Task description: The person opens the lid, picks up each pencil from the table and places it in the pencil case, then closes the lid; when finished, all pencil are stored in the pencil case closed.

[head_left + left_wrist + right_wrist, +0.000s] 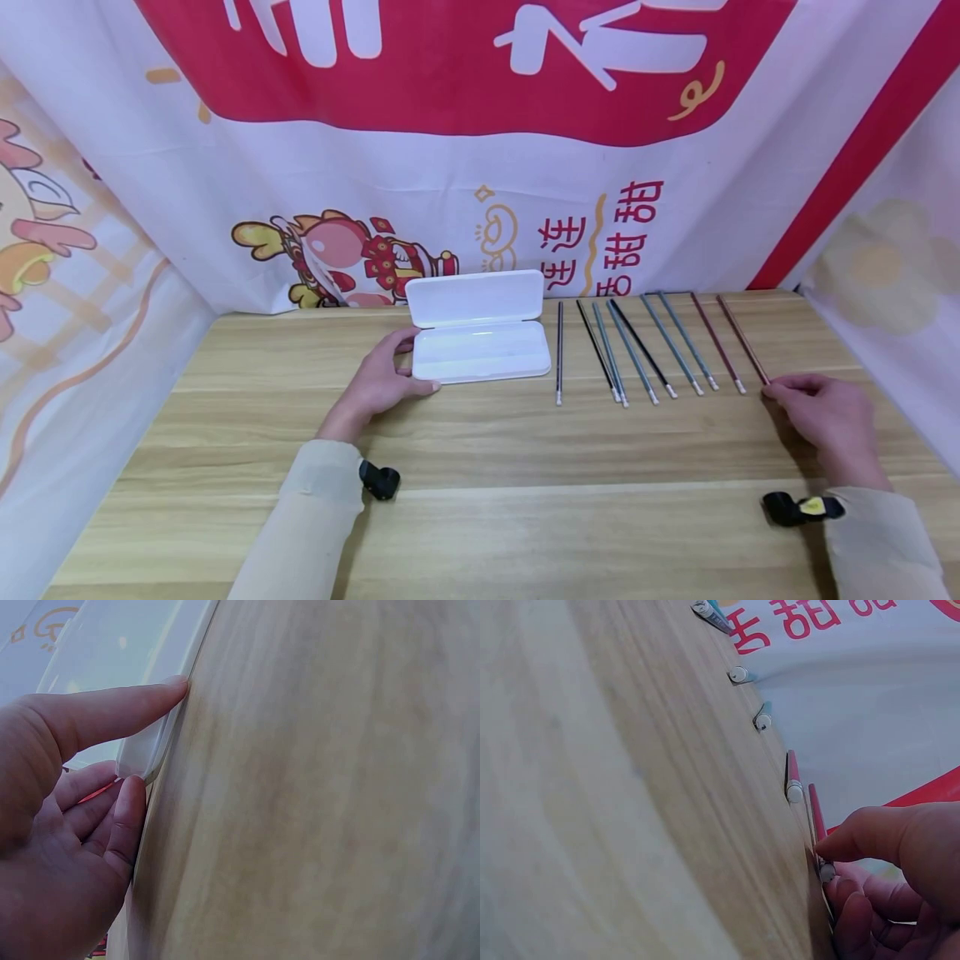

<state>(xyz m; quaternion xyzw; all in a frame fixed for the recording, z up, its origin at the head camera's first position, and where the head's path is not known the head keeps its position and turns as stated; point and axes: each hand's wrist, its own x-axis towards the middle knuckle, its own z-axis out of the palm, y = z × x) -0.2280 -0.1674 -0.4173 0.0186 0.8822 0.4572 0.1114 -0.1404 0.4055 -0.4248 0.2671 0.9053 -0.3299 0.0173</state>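
An open white pencil case [480, 350] lies on the table, its lid [476, 300] tilted up at the back. My left hand [381, 377] grips the case's left end, with the thumb [127, 712] on the front edge and the fingers at the side. At the far right of a row of pencils, my right hand [828, 417] pinches the rearmost-right reddish pencil [742, 340] near its white eraser end [826, 871]. That pencil lies on the table, pointing away from me. A dark red pencil [717, 343] lies just left of it.
Several blue-grey and black pencils, among them a blue-grey one [671, 343] and a black one [643, 348], lie between case and right hand. A dark pencil [559, 354] lies nearest the case. A printed cloth [420, 175] hangs behind the wooden table [525, 533].
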